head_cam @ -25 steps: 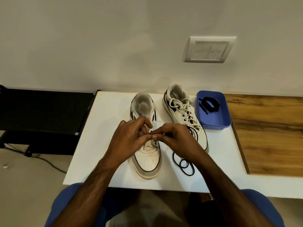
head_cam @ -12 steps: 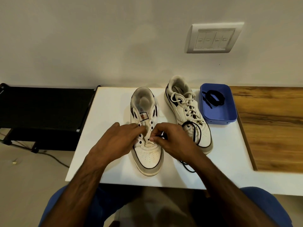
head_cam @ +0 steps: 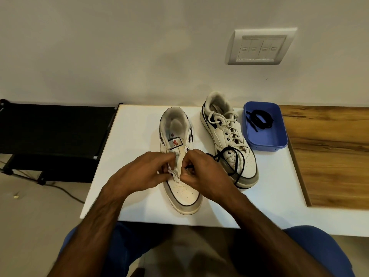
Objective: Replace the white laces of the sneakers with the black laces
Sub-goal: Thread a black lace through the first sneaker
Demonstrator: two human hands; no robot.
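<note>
Two white sneakers stand on the white table (head_cam: 135, 128). The left sneaker (head_cam: 180, 192) has no lace and its tongue is bare. My left hand (head_cam: 147, 172) grips this sneaker's left eyelet flap. My right hand (head_cam: 201, 172) pinches the end of a black lace (head_cam: 235, 162) at a low eyelet on the sneaker's right side. The rest of that lace loops across the toe of the right sneaker (head_cam: 227, 136), which still carries its white lace (head_cam: 223, 120). Another black lace (head_cam: 260, 117) lies coiled in the blue tray (head_cam: 265, 140).
The blue tray stands right of the right sneaker, near the wall. A wooden tabletop (head_cam: 329, 156) adjoins the white table on the right. A black bench (head_cam: 52, 126) stands to the left. A switch plate (head_cam: 259, 47) is on the wall.
Both hands have come down from above the left sneaker to its lower eyelets. The black lace, earlier coiled on the table by the toe, now loops over the right sneaker.
</note>
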